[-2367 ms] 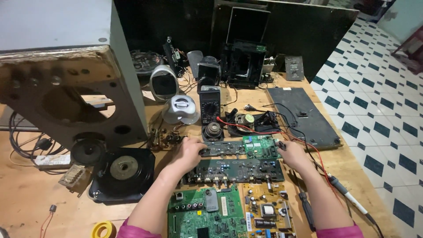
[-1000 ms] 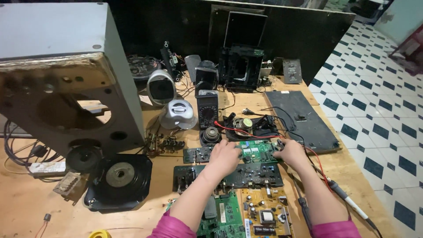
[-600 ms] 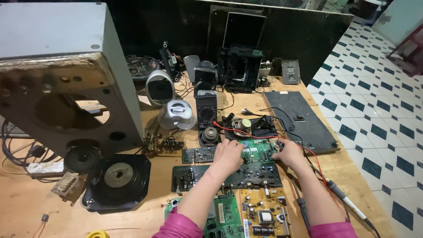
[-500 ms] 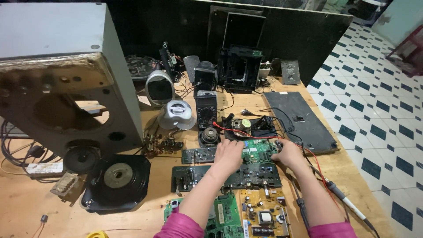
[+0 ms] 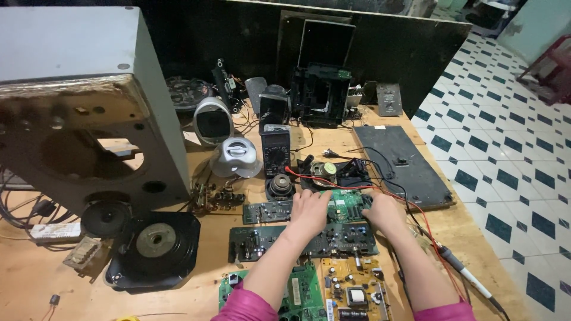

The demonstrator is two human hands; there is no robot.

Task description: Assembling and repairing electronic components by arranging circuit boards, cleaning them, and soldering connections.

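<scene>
Your left hand [image 5: 309, 209] and right hand [image 5: 383, 211] are both lying palm-down on the green circuit board [image 5: 348, 205], which is sitting near the middle of the wooden table [image 5: 35, 279], closer to its right edge. Your fingers are curling over the board's far part; whether they are actually gripping it, I cannot tell. A long dark board [image 5: 303, 241] is lying just nearer to you, partly under your left wrist, and another dark board [image 5: 267, 210] is resting just left of the green one. Toward the near edge, a green board [image 5: 303, 291] and a yellow board [image 5: 351, 291] are lying side by side between your forearms. A black multimeter [image 5: 276, 150] is standing beyond your hands, its red lead [image 5: 416, 208] running past your right hand. A soldering iron [image 5: 464, 276] is lying by the right edge. A large grey speaker cabinet [image 5: 83, 107] is filling the far left corner, with a loose black speaker [image 5: 156, 246] in front of it.
</scene>
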